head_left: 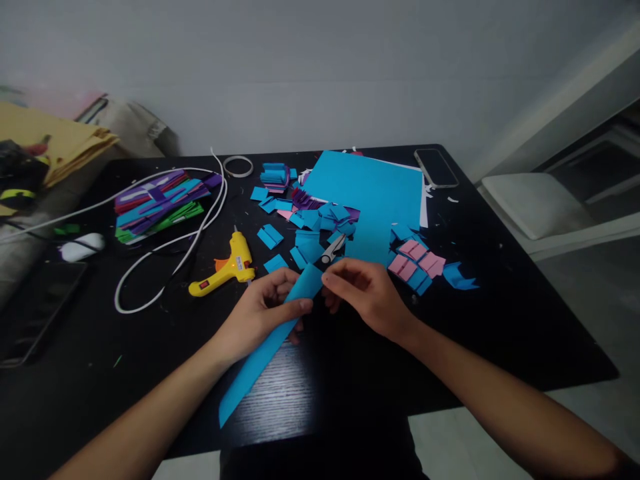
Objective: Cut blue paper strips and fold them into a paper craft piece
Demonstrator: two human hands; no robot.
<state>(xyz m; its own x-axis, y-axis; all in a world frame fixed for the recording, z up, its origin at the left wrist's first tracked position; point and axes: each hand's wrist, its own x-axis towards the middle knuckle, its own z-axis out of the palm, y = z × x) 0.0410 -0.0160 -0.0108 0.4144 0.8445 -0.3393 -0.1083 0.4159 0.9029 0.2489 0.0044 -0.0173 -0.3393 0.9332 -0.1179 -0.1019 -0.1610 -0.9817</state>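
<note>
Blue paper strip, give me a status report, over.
Left hand holding blue paper strip. Right hand at its far end. Scissors lying just beyond.

It's a craft workspace — the glue gun (240, 257) and paper scraps (307, 244) show it
</note>
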